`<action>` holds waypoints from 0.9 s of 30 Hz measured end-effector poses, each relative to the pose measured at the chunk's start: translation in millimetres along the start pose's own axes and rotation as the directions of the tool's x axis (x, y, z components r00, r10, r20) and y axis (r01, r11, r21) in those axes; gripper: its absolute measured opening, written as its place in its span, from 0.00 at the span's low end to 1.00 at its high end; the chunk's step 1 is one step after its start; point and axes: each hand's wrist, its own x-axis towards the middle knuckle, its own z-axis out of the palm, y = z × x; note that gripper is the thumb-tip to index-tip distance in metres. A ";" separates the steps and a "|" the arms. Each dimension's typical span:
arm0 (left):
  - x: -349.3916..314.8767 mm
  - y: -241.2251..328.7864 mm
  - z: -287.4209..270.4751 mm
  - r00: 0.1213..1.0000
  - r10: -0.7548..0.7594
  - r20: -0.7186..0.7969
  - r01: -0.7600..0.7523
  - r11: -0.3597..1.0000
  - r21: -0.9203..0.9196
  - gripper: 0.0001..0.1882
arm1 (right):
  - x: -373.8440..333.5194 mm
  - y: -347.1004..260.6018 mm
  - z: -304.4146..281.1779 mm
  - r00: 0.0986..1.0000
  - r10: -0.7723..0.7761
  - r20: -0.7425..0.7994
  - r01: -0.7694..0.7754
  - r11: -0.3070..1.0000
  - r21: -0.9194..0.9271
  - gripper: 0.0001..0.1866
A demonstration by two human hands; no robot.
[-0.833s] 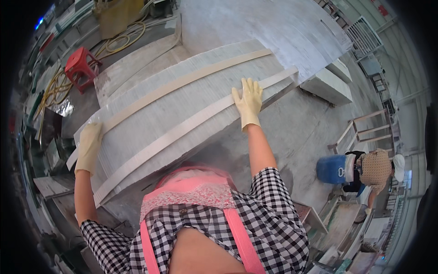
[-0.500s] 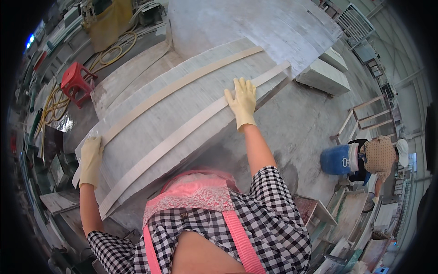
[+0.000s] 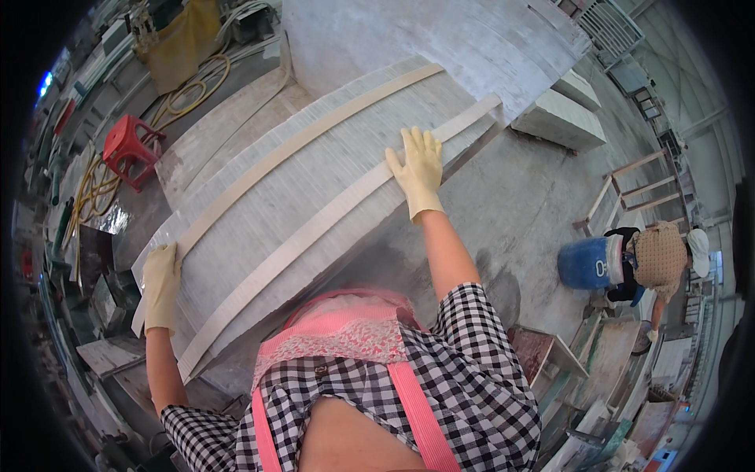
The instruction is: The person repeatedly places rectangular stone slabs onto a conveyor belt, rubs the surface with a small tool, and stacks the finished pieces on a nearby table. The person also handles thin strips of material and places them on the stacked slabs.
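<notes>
Before me lies a long grey block [image 3: 291, 200] with a finely lined top, like a stack of thin slabs on edge. Two long, flat pale strips run along it: a far strip [image 3: 314, 130] and a near strip [image 3: 299, 236]. My left hand [image 3: 161, 289], in a cream rubber glove, is closed around the left end of the far strip; its fingertips are partly hidden. My right hand [image 3: 418, 169], gloved alike, lies with fingers spread on the near strip towards its right end, pressing flat against it and the block's top.
A large grey table [image 3: 425, 39] adjoins the block at the back. A red stool [image 3: 132, 149] and yellow hose [image 3: 98, 185] are left. Pale stone blocks [image 3: 558, 118] stand right, with a metal frame [image 3: 637, 189] beyond. A person [image 3: 659, 256] bends near a blue barrel [image 3: 583, 263].
The whole view has shifted slightly. Both hands keep their places on the strips, and the strips look unmoved on the block.
</notes>
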 end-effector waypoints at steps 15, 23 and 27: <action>12.4 37.8 -19.3 0.971 0.030 -0.235 -0.031 0.999 -0.004 0.31 | 0.4 4.0 5.9 1.000 -0.005 0.011 0.005 1.000 -0.005 0.27; -48.8 160.2 -36.8 0.985 0.168 -0.047 -0.174 0.939 -0.296 0.32 | -6.2 -4.3 -3.1 0.998 -0.021 0.053 0.023 0.999 -0.033 0.27; -53.8 167.4 -42.4 0.981 0.192 -0.019 -0.191 0.955 -0.228 0.26 | -12.6 -15.8 -12.7 0.997 0.009 0.080 -0.011 1.000 0.021 0.27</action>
